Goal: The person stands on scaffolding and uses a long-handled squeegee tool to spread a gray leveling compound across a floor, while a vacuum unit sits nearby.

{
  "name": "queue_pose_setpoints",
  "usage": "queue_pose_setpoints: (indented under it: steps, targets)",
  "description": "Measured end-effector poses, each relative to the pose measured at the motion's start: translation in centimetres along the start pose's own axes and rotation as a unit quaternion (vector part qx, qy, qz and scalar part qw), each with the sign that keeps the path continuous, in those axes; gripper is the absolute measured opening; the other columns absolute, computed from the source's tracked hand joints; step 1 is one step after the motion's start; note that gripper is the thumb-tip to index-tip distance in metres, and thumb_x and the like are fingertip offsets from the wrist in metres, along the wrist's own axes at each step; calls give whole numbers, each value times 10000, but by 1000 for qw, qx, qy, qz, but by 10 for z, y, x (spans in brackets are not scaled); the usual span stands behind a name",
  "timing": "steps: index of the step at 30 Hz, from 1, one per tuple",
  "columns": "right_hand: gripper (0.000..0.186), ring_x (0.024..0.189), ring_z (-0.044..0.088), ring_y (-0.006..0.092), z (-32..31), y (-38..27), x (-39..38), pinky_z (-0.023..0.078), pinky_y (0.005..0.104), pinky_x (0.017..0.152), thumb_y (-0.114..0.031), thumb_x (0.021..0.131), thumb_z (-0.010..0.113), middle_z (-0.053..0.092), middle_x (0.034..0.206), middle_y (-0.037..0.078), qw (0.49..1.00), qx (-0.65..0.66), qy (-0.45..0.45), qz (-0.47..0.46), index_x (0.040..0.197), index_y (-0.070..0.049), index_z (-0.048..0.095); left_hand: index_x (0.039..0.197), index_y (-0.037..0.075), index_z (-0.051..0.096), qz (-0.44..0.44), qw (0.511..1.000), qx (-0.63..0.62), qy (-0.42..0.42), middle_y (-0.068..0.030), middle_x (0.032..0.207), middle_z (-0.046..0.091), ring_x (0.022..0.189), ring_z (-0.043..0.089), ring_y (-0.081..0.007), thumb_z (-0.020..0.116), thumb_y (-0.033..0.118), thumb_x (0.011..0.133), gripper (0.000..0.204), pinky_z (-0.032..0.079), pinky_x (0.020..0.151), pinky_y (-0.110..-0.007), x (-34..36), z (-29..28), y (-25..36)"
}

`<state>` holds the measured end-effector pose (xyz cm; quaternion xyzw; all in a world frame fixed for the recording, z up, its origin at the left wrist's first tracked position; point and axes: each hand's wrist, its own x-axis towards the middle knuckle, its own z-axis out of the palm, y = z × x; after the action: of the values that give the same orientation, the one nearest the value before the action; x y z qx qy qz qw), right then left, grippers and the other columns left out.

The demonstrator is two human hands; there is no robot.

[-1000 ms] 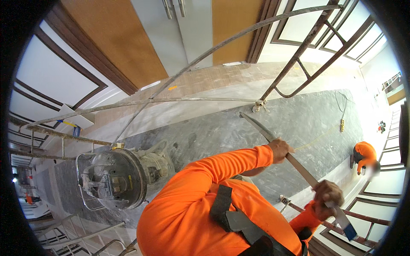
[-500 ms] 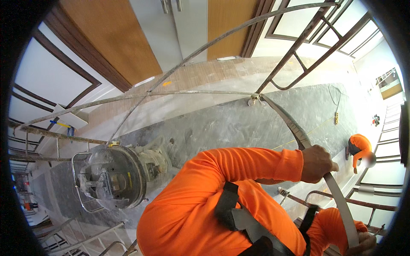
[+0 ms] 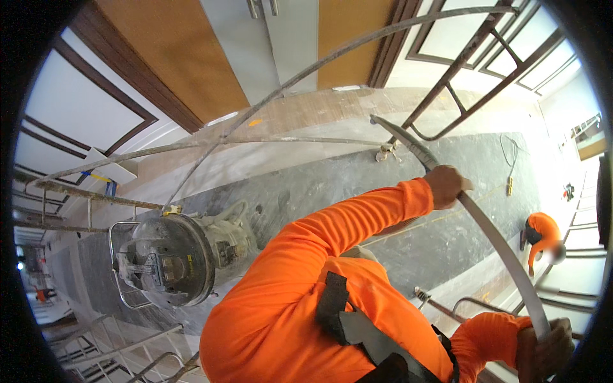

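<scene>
Grey and slender, the long bar (image 3: 502,245) slants between the two hands, which are well apart: the left hand (image 3: 446,186) is clamped around it, and the right hand (image 3: 543,354) grips its lower part. Its far end reaches past the left hand toward a brown scaffold frame (image 3: 457,73). A dusty vacuum cleaner (image 3: 167,268) stands well left of the left hand; beyond the right hand, a co-worker (image 3: 544,230) in orange bends low.

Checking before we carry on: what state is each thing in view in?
Left hand, closed around the long strip
Right hand, closed around it lower down
Long strip, curved in this view
Vacuum, dusty
Grey double doors, shut
Grey flooring, streaked pale
Scaffold frame, standing
Co-worker, bent over
</scene>
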<state>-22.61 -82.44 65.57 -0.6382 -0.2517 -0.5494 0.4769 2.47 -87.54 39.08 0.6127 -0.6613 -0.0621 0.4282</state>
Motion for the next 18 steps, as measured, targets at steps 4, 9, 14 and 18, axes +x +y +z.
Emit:
queue_pose_setpoints:
  steps: [4,9,14,18]
  targets:
    - [326,511,403,108,-56,62,-47,295,288,529,-492,808,660,487,588,-28,990,-20,81,115,785,-169,622,1031,124,713,-33,999,2,-33,-160,885,698,903,662,-383,628,73,749,300,506,808,-493,28,42,-84]
    - [425,691,422,184,-53,171,-84,359,378,699,-541,932,537,431,691,8,966,-58,175,180,942,-117,578,961,130,722,-97,993,-27,64,-187,854,691,864,673,-388,627,69,735,252,510,769,-503,35,107,-185]
    - [311,572,367,145,-80,208,-117,333,346,635,-323,1023,418,357,591,-10,960,-25,154,230,824,-100,505,886,113,697,-151,988,16,31,-175,829,686,864,666,-386,609,97,777,141,499,782,-499,30,122,-224]
    - [305,464,254,101,-84,199,-90,270,305,547,-219,1026,347,298,500,-10,944,-24,221,243,761,-100,443,835,100,657,-156,987,8,22,-152,807,672,842,651,-377,621,179,796,95,474,771,-493,29,121,-200]
